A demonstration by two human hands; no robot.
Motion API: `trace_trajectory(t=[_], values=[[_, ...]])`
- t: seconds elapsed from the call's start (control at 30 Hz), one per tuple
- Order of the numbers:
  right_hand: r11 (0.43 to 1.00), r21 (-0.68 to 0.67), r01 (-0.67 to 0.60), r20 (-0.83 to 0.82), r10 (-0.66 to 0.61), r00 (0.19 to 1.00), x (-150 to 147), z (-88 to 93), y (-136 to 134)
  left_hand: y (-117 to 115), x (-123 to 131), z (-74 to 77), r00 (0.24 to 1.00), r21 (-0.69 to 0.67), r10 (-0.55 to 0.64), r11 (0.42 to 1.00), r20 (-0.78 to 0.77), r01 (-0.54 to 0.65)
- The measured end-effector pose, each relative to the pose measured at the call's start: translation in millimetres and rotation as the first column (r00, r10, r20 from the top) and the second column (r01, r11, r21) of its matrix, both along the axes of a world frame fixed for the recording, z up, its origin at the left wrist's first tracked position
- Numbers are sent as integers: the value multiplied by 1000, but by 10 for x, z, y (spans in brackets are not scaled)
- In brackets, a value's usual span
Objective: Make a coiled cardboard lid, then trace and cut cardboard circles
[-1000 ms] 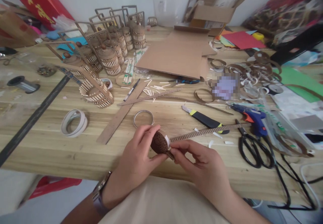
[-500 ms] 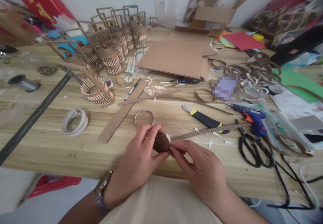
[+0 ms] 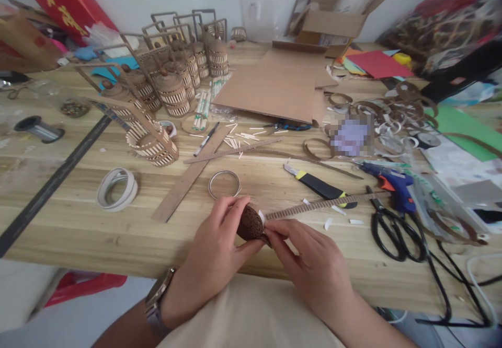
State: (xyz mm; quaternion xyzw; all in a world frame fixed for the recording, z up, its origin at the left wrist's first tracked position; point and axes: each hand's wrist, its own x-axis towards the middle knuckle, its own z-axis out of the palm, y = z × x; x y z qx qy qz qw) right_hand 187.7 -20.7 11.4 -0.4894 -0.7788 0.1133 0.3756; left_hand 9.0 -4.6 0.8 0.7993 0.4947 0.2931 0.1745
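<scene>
My left hand (image 3: 214, 243) is wrapped around a dark brown coil of corrugated cardboard (image 3: 250, 223), its round end with rows of small holes facing up. At the coil's right side, my right hand (image 3: 314, 251) pinches the end of a ribbed cardboard strip (image 3: 306, 206); that strip stretches away to the right across the table. A small white piece (image 3: 261, 215) shows between coil and strip. Just beyond my left fingers lies a thin ring of tape (image 3: 224, 184). The exact spot under my right fingertips is hidden.
Black scissors (image 3: 396, 235), a blue glue gun (image 3: 392, 183) and a utility knife (image 3: 321, 186) lie on the right. White tape rolls (image 3: 116, 188) and an open small basket (image 3: 151, 144) are at left. Several lidded baskets (image 3: 172, 94) stand behind, beside flat cardboard (image 3: 266, 87).
The coil has tilted slightly in my left hand. Both hands otherwise keep nearly the same place and grip, and the things on the table have not moved.
</scene>
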Motion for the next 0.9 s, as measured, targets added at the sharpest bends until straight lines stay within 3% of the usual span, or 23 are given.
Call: trace_trajectory(t=[0.6, 0.9], values=[[997, 75, -23, 107, 15, 994, 0, -14, 2, -6, 21, -3, 1000, -9, 6, 1000, 25, -6], [1000, 17, 5, 10, -5, 1000, -9, -21, -10, -17, 35, 0, 999, -14, 50, 999, 9, -50]])
